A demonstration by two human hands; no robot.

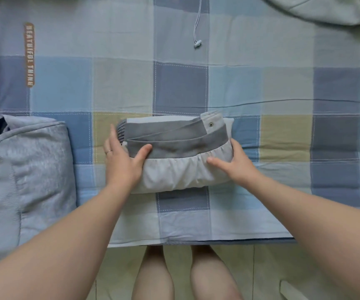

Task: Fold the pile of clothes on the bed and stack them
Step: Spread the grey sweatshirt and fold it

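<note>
A folded bundle of grey and white shorts [174, 156] lies on the checked bedsheet [261, 83], near the bed's front edge. Its grey waistband with a metal eyelet faces up; the white gathered part bulges toward me. My left hand [122, 161] grips the bundle's left end, thumb on the grey fabric and fingers wrapped behind it. My right hand [237, 163] holds the right end, thumb pressed on the white fabric. A folded blue-grey garment [23, 169] rests at the left of the bed.
A white cable with a plug [197, 43] trails down from the top of the bed. Pale green cloth [326, 9] lies at the top right corner. The bed's front edge [196, 242] runs just above my bare legs and the floor.
</note>
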